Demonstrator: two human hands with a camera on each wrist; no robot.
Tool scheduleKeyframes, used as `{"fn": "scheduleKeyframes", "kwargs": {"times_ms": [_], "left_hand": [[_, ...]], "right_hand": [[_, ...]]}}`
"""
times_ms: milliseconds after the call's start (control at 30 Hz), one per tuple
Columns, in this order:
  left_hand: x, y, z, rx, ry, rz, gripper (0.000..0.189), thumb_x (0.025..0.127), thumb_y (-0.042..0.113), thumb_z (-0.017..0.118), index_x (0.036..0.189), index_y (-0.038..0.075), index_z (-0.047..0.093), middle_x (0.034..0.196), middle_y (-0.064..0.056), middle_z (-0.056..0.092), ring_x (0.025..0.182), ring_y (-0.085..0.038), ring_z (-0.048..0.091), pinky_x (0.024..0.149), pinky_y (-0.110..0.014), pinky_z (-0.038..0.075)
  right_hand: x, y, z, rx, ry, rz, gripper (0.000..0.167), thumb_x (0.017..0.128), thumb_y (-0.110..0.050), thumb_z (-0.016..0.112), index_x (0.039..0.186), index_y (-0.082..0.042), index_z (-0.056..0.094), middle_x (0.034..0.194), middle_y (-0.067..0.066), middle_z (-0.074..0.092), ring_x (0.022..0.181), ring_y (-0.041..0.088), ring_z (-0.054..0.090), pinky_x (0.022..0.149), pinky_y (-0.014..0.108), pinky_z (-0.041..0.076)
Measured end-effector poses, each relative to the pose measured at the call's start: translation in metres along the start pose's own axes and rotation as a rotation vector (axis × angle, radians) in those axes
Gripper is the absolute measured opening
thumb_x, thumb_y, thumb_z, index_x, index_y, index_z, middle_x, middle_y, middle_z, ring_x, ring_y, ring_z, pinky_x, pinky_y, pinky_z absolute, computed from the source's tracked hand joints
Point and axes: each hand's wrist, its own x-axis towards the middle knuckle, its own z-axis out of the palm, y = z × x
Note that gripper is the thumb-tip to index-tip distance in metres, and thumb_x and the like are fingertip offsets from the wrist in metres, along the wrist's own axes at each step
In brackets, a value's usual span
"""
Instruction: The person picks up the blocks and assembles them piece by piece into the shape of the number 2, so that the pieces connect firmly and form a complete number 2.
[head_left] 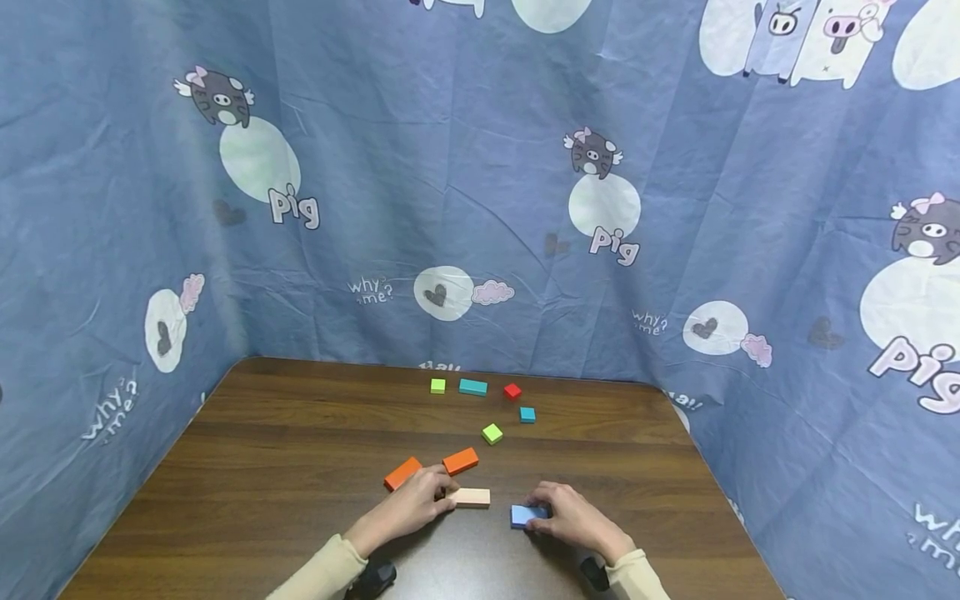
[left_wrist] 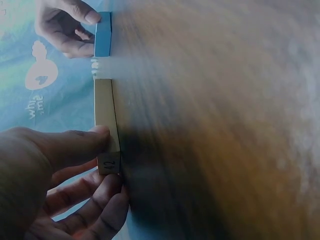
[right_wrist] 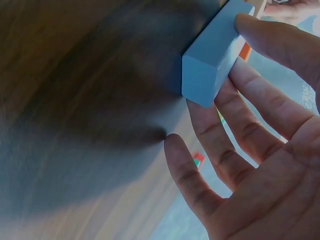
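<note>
The cream rectangular block (head_left: 472, 497) is a long, straight-edged bar with flat faces; the end face beside the left hand (head_left: 422, 497) bears a dark number 42. It lies on the dark brown wood-grain worktop (head_left: 285, 450). The light blue rectangular block (head_left: 521, 517) has smooth faces and sharp edges. It is to the right of the cream block, slightly nearer the person, with a gap between the two.

The hands are apart from each other. The left hand pinches the left end of the cream block between thumb and fingers. The right hand (head_left: 572, 514), to the right of the cream block, grips the light blue block between thumb and fingers.

Positions relative to the cream block:
- Left and beyond: an orange rectangular block (head_left: 402, 473), partly behind the left hand; contact cannot be determined.
- Just beyond: a second orange rectangular block (head_left: 460, 461).
- Farther beyond, slightly right: a lime-green square block (head_left: 492, 433), a small blue block (head_left: 528, 414) and a small red block (head_left: 512, 392).
- Farthest beyond: a teal rectangular block (head_left: 473, 387) and, slightly left, a second lime-green block (head_left: 438, 386).
</note>
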Motion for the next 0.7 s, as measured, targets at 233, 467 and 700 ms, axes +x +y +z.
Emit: {"fn": "scheduleKeyframes", "kwargs": {"times_ms": [233, 467, 700], "left_hand": [[0.0, 0.0, 0.0, -0.003, -0.004, -0.001, 0.019, 0.086, 0.016, 0.071, 0.102, 0.006, 0.072, 0.096, 0.0, 0.065, 0.082, -0.006, 0.057, 0.069, -0.024, 0.048], [0.001, 0.0, 0.0, 0.002, 0.002, 0.003, 0.019, 0.086, 0.016, 0.071, 0.102, 0.006, 0.072, 0.096, 0.0, 0.065, 0.081, -0.006, 0.057, 0.069, -0.023, 0.047], [0.001, 0.001, 0.0, -0.004, 0.001, 0.005, 0.018, 0.086, 0.015, 0.071, 0.101, 0.006, 0.072, 0.096, 0.0, 0.065, 0.081, -0.007, 0.057, 0.069, -0.023, 0.047]], "right_hand": [[0.003, 0.005, -0.002, 0.016, 0.001, 0.021, 0.024, 0.082, -0.024, 0.076, 0.102, -0.012, 0.07, 0.097, -0.005, 0.067, 0.089, 0.007, 0.06, 0.077, 0.029, 0.05], [0.006, 0.01, -0.004, 0.026, 0.007, 0.027, 0.023, 0.082, -0.023, 0.076, 0.101, -0.011, 0.07, 0.096, -0.005, 0.066, 0.088, 0.007, 0.059, 0.075, 0.028, 0.049], [0.007, 0.013, -0.004, 0.023, 0.02, 0.021, 0.023, 0.082, -0.023, 0.076, 0.101, -0.011, 0.07, 0.094, -0.006, 0.065, 0.084, 0.006, 0.058, 0.073, 0.027, 0.048]]}}
